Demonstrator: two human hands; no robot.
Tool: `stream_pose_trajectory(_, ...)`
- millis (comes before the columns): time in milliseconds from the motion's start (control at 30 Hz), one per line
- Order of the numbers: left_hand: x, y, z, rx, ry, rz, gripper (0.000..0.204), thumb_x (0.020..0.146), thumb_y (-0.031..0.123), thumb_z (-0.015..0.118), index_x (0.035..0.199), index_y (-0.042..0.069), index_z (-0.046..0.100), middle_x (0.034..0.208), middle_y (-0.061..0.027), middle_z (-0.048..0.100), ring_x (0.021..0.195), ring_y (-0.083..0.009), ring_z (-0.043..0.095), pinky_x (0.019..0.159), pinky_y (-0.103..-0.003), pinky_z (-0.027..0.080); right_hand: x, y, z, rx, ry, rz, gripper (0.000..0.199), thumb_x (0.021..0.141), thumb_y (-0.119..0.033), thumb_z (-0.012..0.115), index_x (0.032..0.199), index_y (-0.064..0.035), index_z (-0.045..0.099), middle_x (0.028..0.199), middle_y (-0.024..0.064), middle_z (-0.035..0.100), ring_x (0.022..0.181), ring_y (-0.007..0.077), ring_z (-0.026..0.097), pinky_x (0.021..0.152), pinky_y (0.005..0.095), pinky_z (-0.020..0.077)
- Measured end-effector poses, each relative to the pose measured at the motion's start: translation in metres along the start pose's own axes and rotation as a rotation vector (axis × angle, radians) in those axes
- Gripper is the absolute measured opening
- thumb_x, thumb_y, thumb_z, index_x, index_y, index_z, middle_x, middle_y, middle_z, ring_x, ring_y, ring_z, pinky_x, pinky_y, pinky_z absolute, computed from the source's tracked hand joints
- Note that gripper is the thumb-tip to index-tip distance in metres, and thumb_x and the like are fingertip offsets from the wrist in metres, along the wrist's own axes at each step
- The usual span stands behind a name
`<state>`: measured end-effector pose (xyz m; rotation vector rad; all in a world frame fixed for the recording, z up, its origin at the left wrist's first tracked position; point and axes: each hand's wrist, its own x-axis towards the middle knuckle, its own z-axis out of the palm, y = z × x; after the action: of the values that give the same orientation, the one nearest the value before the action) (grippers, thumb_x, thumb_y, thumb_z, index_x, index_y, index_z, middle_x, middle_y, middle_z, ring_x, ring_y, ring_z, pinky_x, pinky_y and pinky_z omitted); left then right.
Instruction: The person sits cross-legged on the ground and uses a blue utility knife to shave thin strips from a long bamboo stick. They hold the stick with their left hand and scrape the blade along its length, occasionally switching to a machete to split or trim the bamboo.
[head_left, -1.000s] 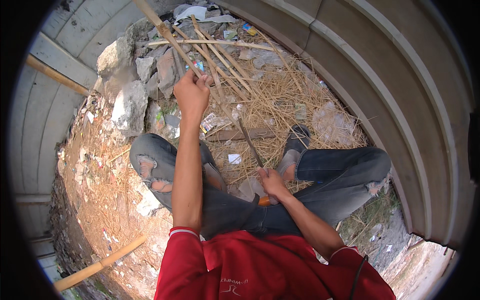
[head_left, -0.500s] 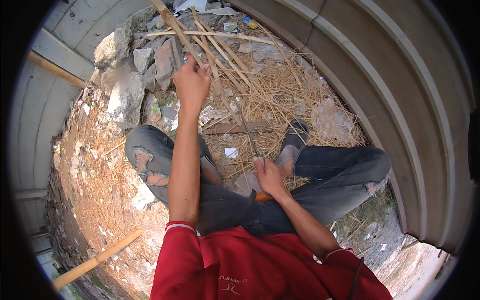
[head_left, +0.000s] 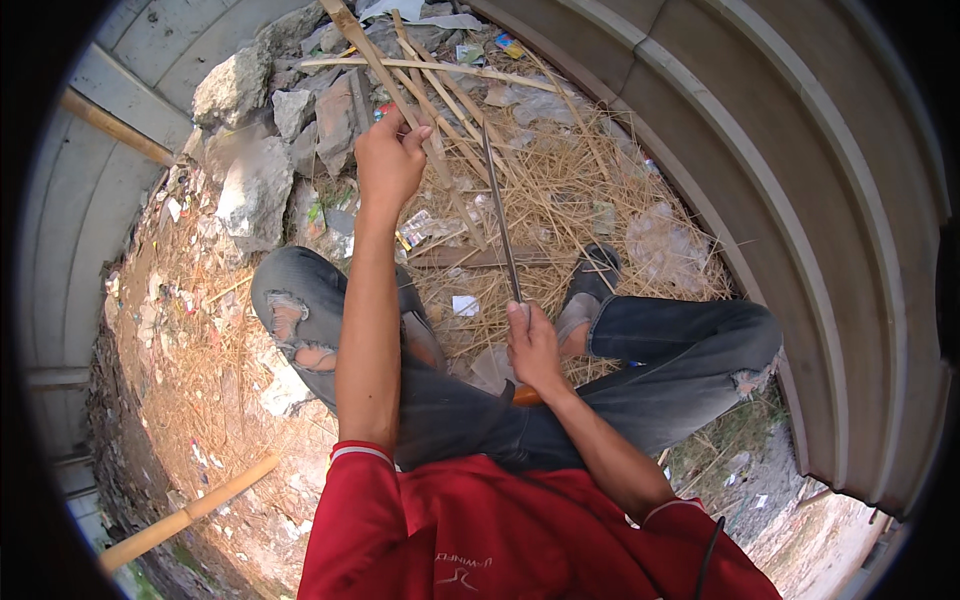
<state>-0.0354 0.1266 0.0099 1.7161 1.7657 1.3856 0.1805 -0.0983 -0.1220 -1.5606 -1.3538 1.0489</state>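
My left hand (head_left: 390,168) is closed around a long, flat bamboo strip (head_left: 378,68), which slants from the top edge down toward the middle. Lower and to the right, my right hand (head_left: 535,348) grips a long knife (head_left: 504,220). Its narrow dark blade points away from me, seen nearly edge-on, with the tip to the right of the strip. Blade and strip appear apart in this view. An orange-brown handle end (head_left: 525,396) shows below my right hand. The strip's near end hangs above a wooden piece (head_left: 490,257) on the ground, between my bent legs.
Several bamboo strips (head_left: 455,70) lie crossed at the far side. Thin shavings (head_left: 560,195) cover the ground beyond my feet. Broken rocks (head_left: 258,190) are piled at the far left. Corrugated metal sheeting (head_left: 760,180) curves along the right. A bamboo pole (head_left: 190,515) lies lower left.
The knife blade has swung up and forward, away from the strip's lower part. My left hand and the strip have shifted slightly right.
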Motion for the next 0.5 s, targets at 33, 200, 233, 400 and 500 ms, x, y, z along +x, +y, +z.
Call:
stream_pose_trajectory(33,-0.001,-0.004,-0.001,0.0,0.003,-0.012,0.011,0.088,0.005,0.074,0.099,0.004,0.073,0.076,-0.0151,0.072,0.068,-0.0288,0.072,0.068,-0.039,0.055,-0.001,-0.003,0.008,-0.002,0.062,-0.085,0.051,0.107,-0.047,0.053,0.089,0.0007,0.057,0.065,0.0092,0.055,0.05,0.0204,0.055,0.049,0.0364,0.0454)
stream_pose_trajectory(200,0.001,-0.002,-0.01,0.021,-0.057,-0.066,0.01,0.093,0.003,0.071,0.103,-0.001,0.072,0.086,-0.011,0.077,0.078,-0.0137,0.074,0.068,-0.03,0.059,0.001,0.014,0.001,0.272,-0.287,0.723,0.047,0.108,-0.047,0.052,0.088,-0.0043,0.055,0.065,0.0041,0.052,0.048,0.0148,0.051,0.045,0.034,0.0441)
stream_pose_trajectory(233,0.004,0.001,-0.011,0.031,-0.052,-0.061,0.01,0.094,0.003,0.071,0.103,-0.001,0.072,0.086,-0.0111,0.077,0.078,-0.0139,0.074,0.068,-0.03,0.059,0.005,0.022,0.001,0.324,-0.267,0.79,0.046,0.108,-0.046,0.052,0.088,-0.0049,0.055,0.065,0.0038,0.052,0.048,0.0147,0.051,0.045,0.0339,0.0446)
stream_pose_trajectory(400,0.0,0.002,-0.015,0.13,-0.038,-0.053,0.011,0.094,0.004,0.071,0.103,-0.001,0.072,0.085,-0.0106,0.077,0.077,-0.0145,0.074,0.068,-0.031,0.059,0.002,-0.028,-0.001,0.247,-0.115,0.348,0.044,0.108,-0.045,0.052,0.088,-0.0055,0.054,0.066,0.0026,0.052,0.049,0.0148,0.051,0.046,0.0331,0.0456)
stream_pose_trajectory(500,0.002,-0.001,-0.01,0.06,-0.027,-0.057,0.011,0.093,0.004,0.072,0.103,0.0,0.072,0.084,-0.0103,0.077,0.076,-0.0145,0.074,0.068,-0.031,0.058,-0.002,-0.019,0.011,0.135,0.054,-0.004,0.043,0.108,-0.045,0.053,0.091,-0.005,0.054,0.066,0.0022,0.052,0.048,0.0151,0.05,0.045,0.0325,0.0451)
